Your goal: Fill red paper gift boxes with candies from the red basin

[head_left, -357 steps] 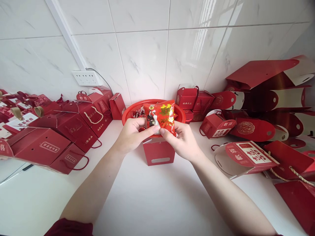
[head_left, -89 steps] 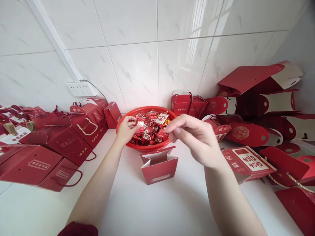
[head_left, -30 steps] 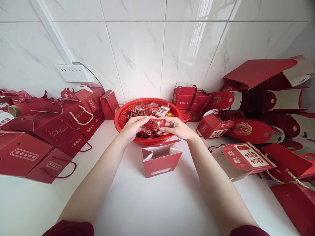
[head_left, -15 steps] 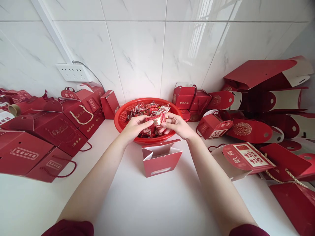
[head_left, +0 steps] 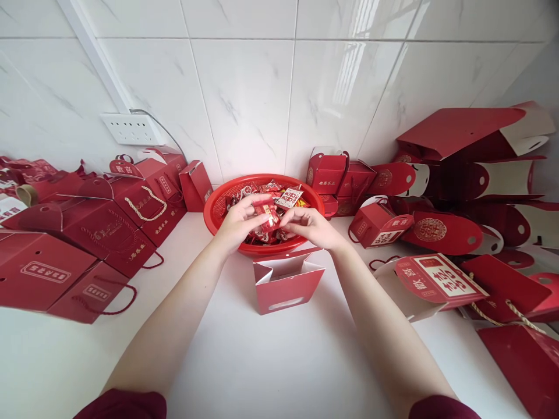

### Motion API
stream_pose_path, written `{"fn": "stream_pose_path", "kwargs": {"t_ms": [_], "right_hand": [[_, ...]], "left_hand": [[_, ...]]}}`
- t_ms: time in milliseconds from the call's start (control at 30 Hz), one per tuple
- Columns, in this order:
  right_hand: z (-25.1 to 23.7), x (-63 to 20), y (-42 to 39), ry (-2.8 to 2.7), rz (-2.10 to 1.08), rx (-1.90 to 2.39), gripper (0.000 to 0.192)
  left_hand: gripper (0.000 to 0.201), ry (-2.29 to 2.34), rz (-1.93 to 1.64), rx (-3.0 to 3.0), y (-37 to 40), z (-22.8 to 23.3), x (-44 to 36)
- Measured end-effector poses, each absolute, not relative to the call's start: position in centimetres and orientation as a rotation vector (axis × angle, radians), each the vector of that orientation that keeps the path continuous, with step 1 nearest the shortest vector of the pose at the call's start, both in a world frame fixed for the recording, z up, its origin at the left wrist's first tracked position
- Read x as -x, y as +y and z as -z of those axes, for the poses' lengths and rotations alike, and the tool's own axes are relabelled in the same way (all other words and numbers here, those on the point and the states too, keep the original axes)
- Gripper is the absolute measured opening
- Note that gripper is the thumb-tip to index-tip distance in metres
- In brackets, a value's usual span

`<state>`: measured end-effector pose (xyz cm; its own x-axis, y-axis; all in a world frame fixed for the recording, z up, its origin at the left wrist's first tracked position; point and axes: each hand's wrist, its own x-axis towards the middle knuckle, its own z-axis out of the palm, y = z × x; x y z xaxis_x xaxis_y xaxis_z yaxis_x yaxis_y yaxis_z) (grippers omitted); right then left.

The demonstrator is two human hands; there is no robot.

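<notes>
Your left hand point(head_left: 230, 230) gripped the red packet point(head_left: 268, 217), up over the sweets point(head_left: 273, 185) in the basket point(head_left: 213, 216); your right hand point(head_left: 313, 228) curled close in, its hold impossible to tell. Nearer you, the box point(head_left: 288, 290) stood upright, unclosed, the packet outside it.

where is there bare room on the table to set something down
Widest: the white tabletop in front of the open box, between the left forearm and right forearm. Also: between left forearm and the left-hand boxes. Crowded: the right, with piled boxes, and behind the open box, where the basket of wrapped sweets stands.
</notes>
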<state>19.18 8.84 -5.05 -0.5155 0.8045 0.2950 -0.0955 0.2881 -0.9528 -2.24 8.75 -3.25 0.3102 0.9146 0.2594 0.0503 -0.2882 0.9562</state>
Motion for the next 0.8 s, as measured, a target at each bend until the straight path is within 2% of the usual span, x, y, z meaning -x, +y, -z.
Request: {"fn": "stream_pose_path", "kwargs": {"t_ms": [133, 300, 367, 433, 500, 567, 633, 733, 800], "right_hand": [[5.0, -18.6, 9.0, -1.596, -1.180, 0.658, 0.024], [3.9, -18.6, 8.1, -1.766, -0.983, 0.588, 0.052], [2.9, -18.9, 7.2, -1.894, -0.867, 0.594, 0.049], [1.6, -19.3, 6.1, -2.008, -0.719, 0.630, 0.031], [0.3, -19.9, 5.0, -2.054, -0.598, 0.678, 0.015], [-0.9, -20.6, 3.8, -2.005, -0.530, 0.717, 0.009], [-1.9, -21.4, 2.7, -1.906, -0.523, 0.748, 0.009], [-3.1, -22.4, 0.9, -1.789, -0.522, 0.781, 0.011], [-3.7, -22.8, -0.1, -1.743, -0.478, 0.779, 0.011]], "left_hand": [[0.082, 0.917, -1.329, -1.774, 8.5, 3.6, 1.8], [0.082, 0.924, -1.246, -2.263, 7.5, 2.8, 1.6], [0.081, 0.932, -1.213, -2.376, 6.7, 1.9, 1.6], [0.079, 0.942, -1.134, -2.429, 5.4, 0.6, 1.6], [0.072, 0.887, -1.091, -2.468, 3.7, -0.8, 1.4], [0.059, 0.792, -1.185, -2.511, 1.9, -2.2, 1.2], [0.040, 0.704, -1.235, -2.567, 0.3, -3.5, 1.0], [0.013, 0.703, -1.042, -2.689, -1.4, -4.7, 1.3], [0.014, 0.825, -0.907, -2.770, -1.9, -5.1, 1.8]]}}
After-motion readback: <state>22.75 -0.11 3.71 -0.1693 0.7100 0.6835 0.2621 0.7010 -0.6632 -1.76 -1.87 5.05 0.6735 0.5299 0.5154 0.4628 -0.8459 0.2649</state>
